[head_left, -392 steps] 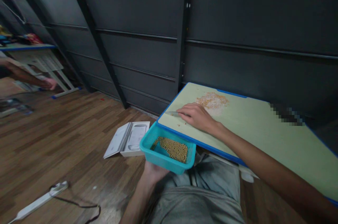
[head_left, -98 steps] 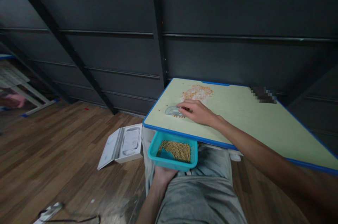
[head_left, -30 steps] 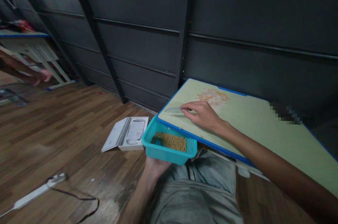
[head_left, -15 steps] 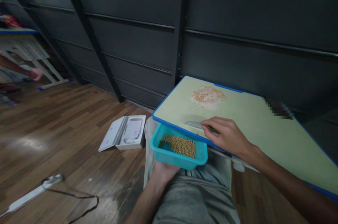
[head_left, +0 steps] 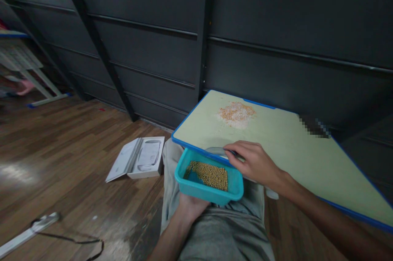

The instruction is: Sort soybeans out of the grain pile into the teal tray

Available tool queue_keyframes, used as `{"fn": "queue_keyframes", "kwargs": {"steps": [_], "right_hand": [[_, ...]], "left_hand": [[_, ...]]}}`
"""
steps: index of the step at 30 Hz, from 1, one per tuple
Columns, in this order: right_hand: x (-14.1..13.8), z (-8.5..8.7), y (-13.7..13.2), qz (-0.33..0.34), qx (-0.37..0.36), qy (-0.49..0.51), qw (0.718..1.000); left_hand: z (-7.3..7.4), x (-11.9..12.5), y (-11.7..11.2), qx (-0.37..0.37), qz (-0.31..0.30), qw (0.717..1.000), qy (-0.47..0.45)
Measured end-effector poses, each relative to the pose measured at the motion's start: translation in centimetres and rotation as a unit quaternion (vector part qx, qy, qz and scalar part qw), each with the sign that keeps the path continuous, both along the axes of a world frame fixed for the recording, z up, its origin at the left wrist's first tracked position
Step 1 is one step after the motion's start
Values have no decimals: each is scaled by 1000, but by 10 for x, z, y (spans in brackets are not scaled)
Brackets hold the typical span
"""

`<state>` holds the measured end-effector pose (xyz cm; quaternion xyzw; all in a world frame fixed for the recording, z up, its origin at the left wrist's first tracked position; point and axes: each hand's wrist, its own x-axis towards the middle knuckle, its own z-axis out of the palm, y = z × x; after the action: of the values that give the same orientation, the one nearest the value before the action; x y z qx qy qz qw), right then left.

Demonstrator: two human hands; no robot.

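Head view: right hand [head_left: 253, 160] is pinching a blade [head_left: 215, 150] by the table's [head_left: 291, 150] near edge; left hand [head_left: 193, 207], grip unclear, is supporting a tub [head_left: 201, 194].

- No text, label, brand, number or sign can be read.
- On the open lid [head_left: 124, 158] of the white box [head_left: 145, 174] on the floor [head_left: 76, 146], faint small marks show, too small to make out.

The right hand [head_left: 253, 162] and its thin tool [head_left: 216, 150] have moved from further up the table [head_left: 291, 150] to its near edge
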<state>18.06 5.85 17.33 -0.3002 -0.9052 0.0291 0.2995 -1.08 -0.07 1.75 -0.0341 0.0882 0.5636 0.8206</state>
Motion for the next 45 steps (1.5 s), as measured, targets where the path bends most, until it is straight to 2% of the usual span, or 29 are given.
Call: {"fn": "queue_keyframes", "kwargs": {"steps": [4,8,13,17,21,25,28,32,39,45], "right_hand": [[-11,2,24,-27,-33,11,999],[-21,4,64,-93,-66,-1,994],[-21,6,109,-186,-60,2,981],[-12,6,126,-245,-43,6,969],[-3,4,132,-267,-33,12,963],[3,0,135,-223,-70,86,968],[8,-3,134,-207,-62,129,968],[13,-4,130,-225,-41,90,969],[13,-2,123,-235,-36,47,970],[8,-1,118,-229,-47,39,971]], "left_hand": [[-5,-1,-1,22,-7,1000,5],[-17,-4,-2,20,-2,999,31],[-25,-5,-1,24,6,999,21],[-26,-6,0,23,1,1000,5],[-30,-9,1,24,-3,1000,-8],[-34,-9,1,26,-14,1000,-5],[-35,-9,1,3,-24,1000,16],[-42,-12,5,-21,-32,999,37],[-69,-26,17,-28,9,1000,8],[-72,-29,19,-42,9,999,9]]}}
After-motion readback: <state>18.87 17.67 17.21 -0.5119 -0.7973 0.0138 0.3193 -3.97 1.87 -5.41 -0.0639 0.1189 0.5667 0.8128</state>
